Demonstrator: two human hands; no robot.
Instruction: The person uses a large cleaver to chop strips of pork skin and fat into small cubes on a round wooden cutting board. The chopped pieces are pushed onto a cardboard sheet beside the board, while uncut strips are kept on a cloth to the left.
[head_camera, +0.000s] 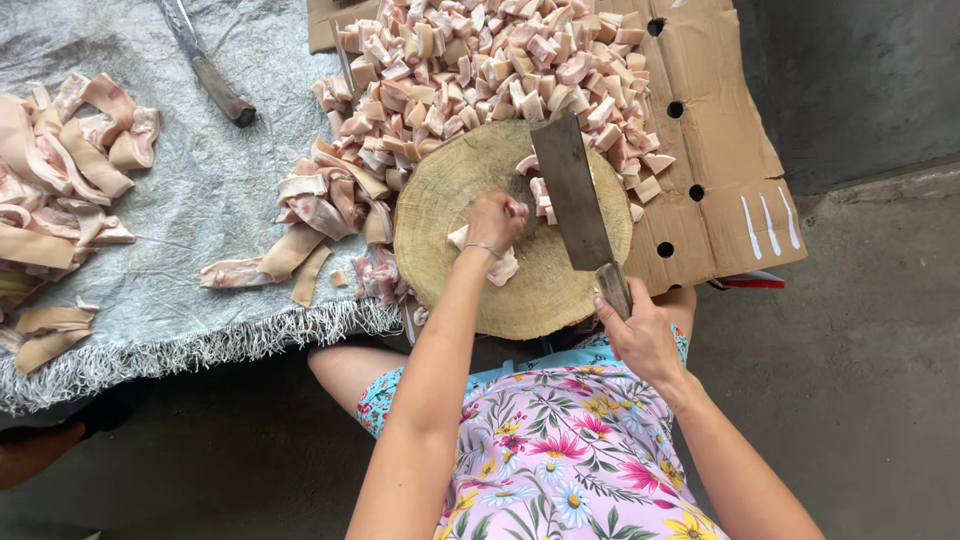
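Observation:
A round wooden chopping block (455, 190) lies in front of me. My left hand (494, 222) presses a strip of raw pork skin and fat (503, 266) onto the block, fingers curled over it. My right hand (640, 335) grips the wooden handle of a broad cleaver (572, 190), whose blade lies over the block just right of my left hand. A few cut cubes (540, 192) sit beside the blade.
A big heap of cut pork cubes (480, 60) covers flattened cardboard (720, 190) behind the block. Uncut strips (320, 200) lie left of the block on a grey woven sheet (190, 190), more strips (50, 170) at far left. A second knife (205, 65) rests on the sheet.

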